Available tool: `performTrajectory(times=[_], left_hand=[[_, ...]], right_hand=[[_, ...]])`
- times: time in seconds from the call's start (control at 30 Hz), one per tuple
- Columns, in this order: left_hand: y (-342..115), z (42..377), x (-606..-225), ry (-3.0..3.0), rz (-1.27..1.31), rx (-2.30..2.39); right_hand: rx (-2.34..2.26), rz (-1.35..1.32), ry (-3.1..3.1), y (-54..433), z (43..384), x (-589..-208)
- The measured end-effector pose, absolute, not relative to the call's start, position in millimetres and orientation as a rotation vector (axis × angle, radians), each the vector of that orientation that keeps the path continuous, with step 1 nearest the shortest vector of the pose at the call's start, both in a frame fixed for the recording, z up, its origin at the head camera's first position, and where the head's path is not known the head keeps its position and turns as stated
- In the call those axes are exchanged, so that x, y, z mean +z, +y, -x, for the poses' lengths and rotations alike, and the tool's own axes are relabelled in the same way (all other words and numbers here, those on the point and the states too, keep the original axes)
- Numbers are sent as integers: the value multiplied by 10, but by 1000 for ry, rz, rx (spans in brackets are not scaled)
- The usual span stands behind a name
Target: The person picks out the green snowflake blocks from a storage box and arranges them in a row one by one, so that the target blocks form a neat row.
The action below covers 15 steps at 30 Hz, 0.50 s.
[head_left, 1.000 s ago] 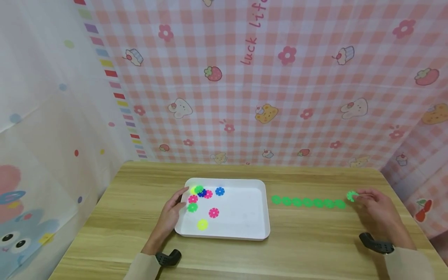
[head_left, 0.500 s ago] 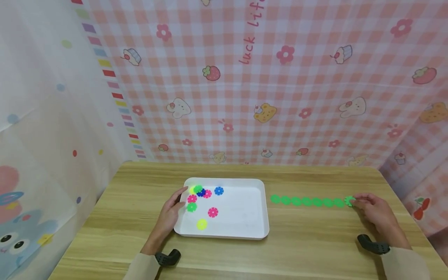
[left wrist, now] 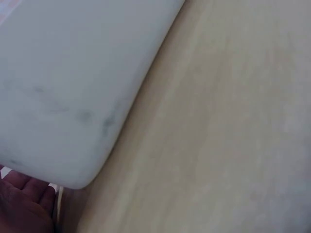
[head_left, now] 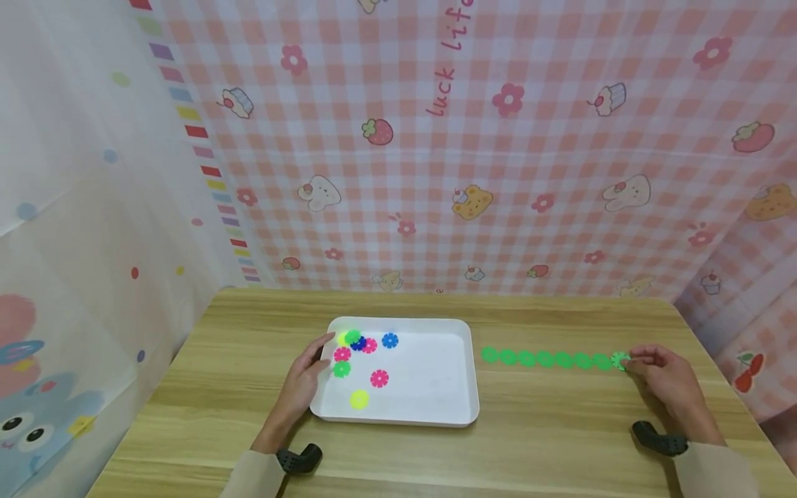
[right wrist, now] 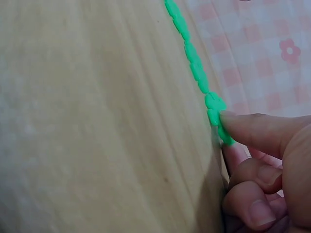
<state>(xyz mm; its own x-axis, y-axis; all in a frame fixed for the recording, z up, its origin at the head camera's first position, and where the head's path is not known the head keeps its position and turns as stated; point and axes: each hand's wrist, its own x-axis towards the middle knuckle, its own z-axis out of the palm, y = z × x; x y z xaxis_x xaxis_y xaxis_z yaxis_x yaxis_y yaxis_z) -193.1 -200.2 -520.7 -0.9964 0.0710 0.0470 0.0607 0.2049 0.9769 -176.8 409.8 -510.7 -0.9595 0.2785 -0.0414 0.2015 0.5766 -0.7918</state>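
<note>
Where the right hand reaches in toward the end of the line, its thumb and forefinger pinch a green disc, with the other fingers curled, as the right wrist view shows. This disc is at the right end of a row of green discs, seven of them, and appears to touch the last one; whether the two are interlocked is too small to tell. Its notched face turns toward the head camera. The row's long axis runs left to right across the wooden table, almost parallel to the far edge, its left end just beside the white tray and its right end at the pinching fingers.

At the tray's left side, the left hand touches the rim with thumb and forefinger spread apart; how the remaining fingers meet the tray is partly hidden. The tray lies flat, its long side also running left to right. Inside it, mostly toward the left, lie loose discs in yellow, green, pink and blue, several overlapping near the far left corner. A black wrist mount sits by each beige sleeve. Behind the table hangs a pink checked cloth.
</note>
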Motion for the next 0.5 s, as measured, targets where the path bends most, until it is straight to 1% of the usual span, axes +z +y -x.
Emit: performTrajectory(times=[0.23, 0.5], left_hand=[[-2005, 1922, -5208, 2431, -130, 1972], [-1998, 1924, -5195, 2440, -144, 1965]], right_hand=[[1278, 351, -2652, 4071, 1774, -5133], [1277, 350, -2637, 4071, 1764, -5148]])
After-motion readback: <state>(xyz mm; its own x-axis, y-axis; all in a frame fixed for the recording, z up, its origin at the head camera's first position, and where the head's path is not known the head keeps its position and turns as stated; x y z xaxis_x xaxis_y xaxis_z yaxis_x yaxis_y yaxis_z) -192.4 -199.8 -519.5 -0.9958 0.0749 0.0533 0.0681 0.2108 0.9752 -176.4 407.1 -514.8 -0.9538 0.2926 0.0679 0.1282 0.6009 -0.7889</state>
